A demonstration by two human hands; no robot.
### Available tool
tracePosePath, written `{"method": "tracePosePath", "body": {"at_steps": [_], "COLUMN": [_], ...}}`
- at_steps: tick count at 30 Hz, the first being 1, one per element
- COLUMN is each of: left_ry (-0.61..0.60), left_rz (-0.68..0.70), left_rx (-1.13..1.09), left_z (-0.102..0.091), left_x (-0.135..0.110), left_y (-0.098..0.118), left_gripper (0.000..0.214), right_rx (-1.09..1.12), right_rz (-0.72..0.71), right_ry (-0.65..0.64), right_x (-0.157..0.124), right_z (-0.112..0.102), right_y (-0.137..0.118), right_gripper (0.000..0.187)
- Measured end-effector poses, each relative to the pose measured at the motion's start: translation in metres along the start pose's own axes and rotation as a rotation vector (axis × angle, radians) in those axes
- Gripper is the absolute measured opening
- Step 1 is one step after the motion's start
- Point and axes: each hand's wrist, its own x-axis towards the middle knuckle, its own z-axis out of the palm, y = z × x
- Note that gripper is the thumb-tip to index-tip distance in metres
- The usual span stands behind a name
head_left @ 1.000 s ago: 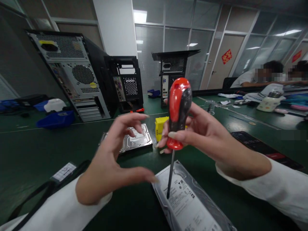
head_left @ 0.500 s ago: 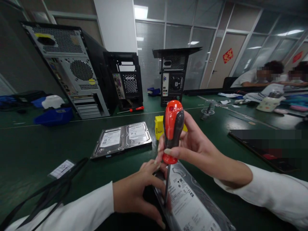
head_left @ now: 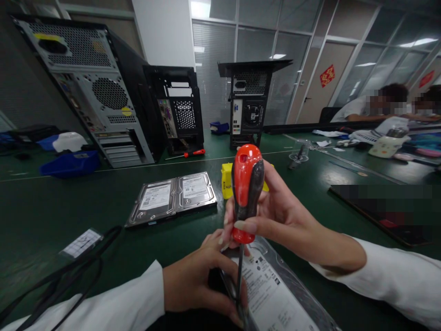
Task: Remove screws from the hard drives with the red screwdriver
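Item: hard drive, flat on the table, left hand clamped over its near corner; screwdriver upright, handle wrapped by right hand; tip hidden, probably seated in a screw, so turning is in hand and steady downward pressure is called for next.

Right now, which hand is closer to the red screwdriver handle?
Right. The right hand wraps around the red handle; the left hand sits lower, holding the hard drive beside the shaft.

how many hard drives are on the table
3. Two lie side by side mid-table, the left drive and the right drive. The near drive is held by the left hand, under the screwdriver in the right hand. Others may be hidden.
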Motion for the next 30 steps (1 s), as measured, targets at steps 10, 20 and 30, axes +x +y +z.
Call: {"method": "tracePosePath", "body": {"at_steps": [10,20,30], "left_ry": [-0.011,-0.002,0.025], "left_rz": [-0.005,0.031,0.094], "left_rx": [-0.005,0.109,0.098], "left_z": [0.0015,-0.0004,-0.0006], "left_x": [0.0004,0.0030,0.0024], "left_y": [-0.0038,-0.0025,-0.0036], "left_gripper": [0.017,0.020,0.014], "right_rx": [0.034,0.061,0.076], "right_rz": [0.011,-0.028,-0.029], "right_ry": [-0.032,-0.091,-0.094], "right_x": [-0.0024,-0.0060,-0.0069], "right_z": [0.0032,0.0053,0.0066], "right_y": [-0.0015,-0.0035,-0.0036], "right_gripper": [0.076,0.084,0.085]}}
